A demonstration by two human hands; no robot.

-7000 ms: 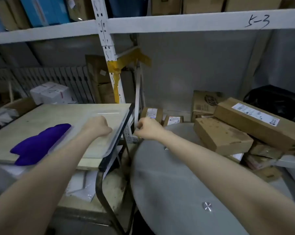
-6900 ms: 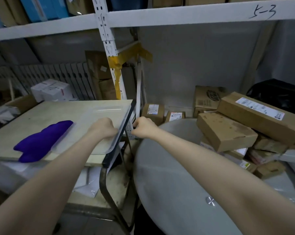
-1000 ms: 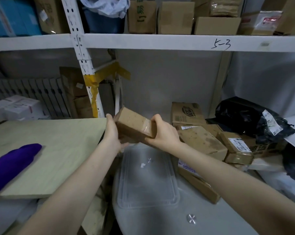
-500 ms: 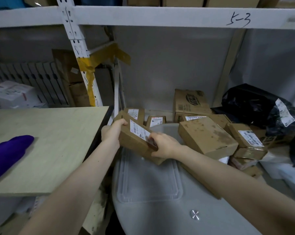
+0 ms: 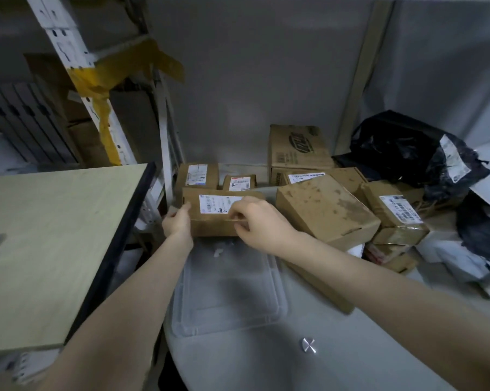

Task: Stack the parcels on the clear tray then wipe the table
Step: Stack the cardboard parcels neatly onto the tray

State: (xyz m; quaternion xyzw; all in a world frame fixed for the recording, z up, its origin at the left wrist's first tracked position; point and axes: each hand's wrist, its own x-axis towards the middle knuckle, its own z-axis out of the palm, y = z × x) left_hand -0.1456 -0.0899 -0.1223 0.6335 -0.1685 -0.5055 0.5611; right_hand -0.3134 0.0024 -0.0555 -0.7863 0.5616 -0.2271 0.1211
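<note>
bearing a white label [image 5: 215,204], a brown parcel [image 5: 210,222] at the clear tray [image 5: 229,294]

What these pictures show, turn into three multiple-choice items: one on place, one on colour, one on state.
1. The clear plastic tray lies on: A the floor; B the round grey table; C a chair.
2. The crumpled plastic bag at the right is: A black; B blue; C yellow.
3. The labelled brown cardboard parcel is: A lying untouched; B torn open; C gripped by both hands.
Key: B, grey tabletop surrounds the tray; A, its plastic is black; C, left hand and right hand hold it.
</note>
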